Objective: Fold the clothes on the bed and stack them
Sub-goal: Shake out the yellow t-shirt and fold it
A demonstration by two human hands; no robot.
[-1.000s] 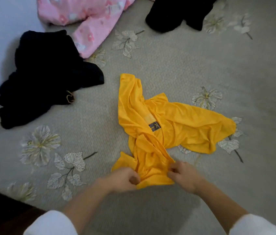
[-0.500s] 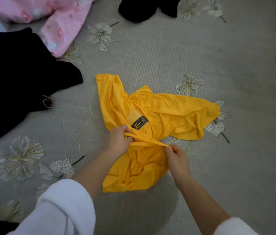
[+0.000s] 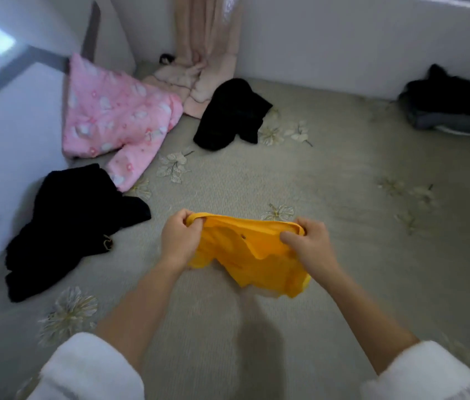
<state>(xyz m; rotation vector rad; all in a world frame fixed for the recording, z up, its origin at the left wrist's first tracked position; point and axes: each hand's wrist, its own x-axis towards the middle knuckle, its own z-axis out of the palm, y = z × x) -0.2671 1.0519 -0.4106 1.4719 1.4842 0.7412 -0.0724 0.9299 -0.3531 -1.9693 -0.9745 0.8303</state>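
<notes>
Left hand and right hand each clamp an end of the yellow shirt, hem stretched taut above the bed.

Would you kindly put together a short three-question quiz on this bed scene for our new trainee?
1. True or false: the yellow shirt lies flat on the bed.
2. What pinches the shirt's top edge? A) the left hand only B) the right hand only C) both hands
3. Fill in: the garment against the wall, far left, is ____ with a pale print.

Key:
1. False; it hangs held up off the cover.
2. C.
3. Pink: the pink garment.
</notes>
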